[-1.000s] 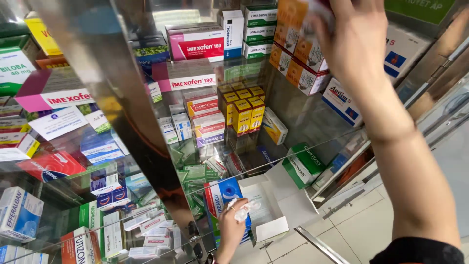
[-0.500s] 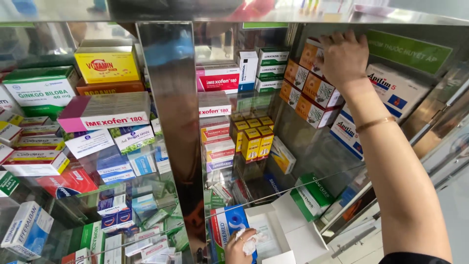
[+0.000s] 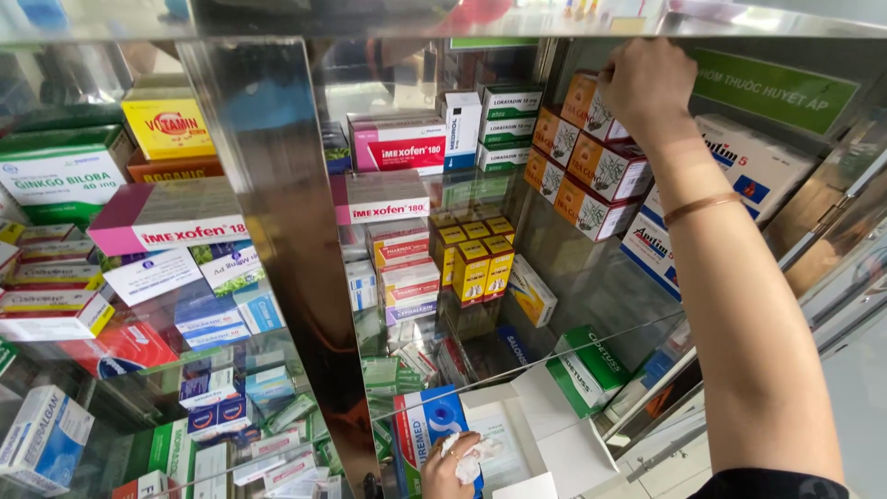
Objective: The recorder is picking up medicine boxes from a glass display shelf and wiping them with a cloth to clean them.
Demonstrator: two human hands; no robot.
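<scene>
Right hand (image 3: pixel 647 88), at 1 o'clock, fingers grasping the top orange-and-white cardboard medicine box (image 3: pixel 584 103) of the glass-shelf stack; left hand (image 3: pixel 451 465), at 6 o'clock, clenched on crumpled white tissue (image 3: pixel 471 455); a careless pull may topple neighbouring boxes.

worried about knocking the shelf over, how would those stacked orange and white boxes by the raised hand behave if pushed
The orange and white boxes look like thin cardboard cartons, so probably light and easy to slide on the glass shelf. They are stacked in tilted rows, so a push from the right hand might topple several. Corners would likely dent if squeezed.
</scene>
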